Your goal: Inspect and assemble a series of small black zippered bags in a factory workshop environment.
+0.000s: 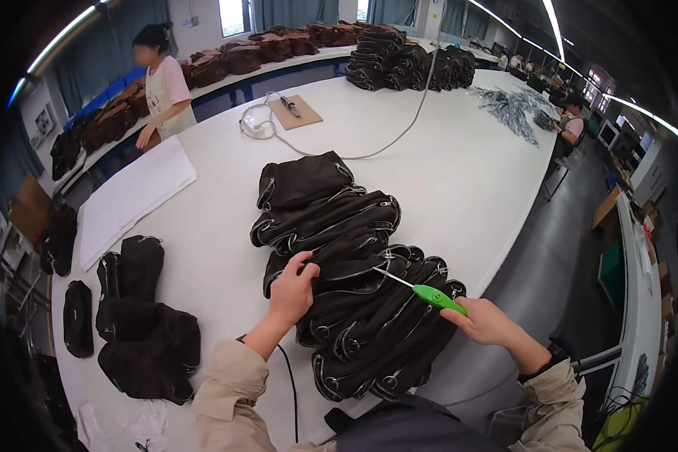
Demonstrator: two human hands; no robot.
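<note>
A long overlapping row of black zippered fabric pouches (354, 282) lies on the white table before me. My left hand (292, 290) rests at the left side of one pouch in the middle of the row, its fingers bent and gripping the cloth; part of the grip is hidden. In my right hand (484, 320) is a green-handled tool (435, 296) with a thin metal shaft, possibly a screwdriver. The shaft points left, and its tip meets that pouch near the zipper end. Whether the tip goes under the zipper, I cannot tell.
More black pouches (147, 346) lie at the left, near a white sheet (139, 200). Farther back, a corded tool (289, 106) rests on a brown board (309, 113). A high pile of dark pouches (384, 56) stands at the far edge. Two people work nearby.
</note>
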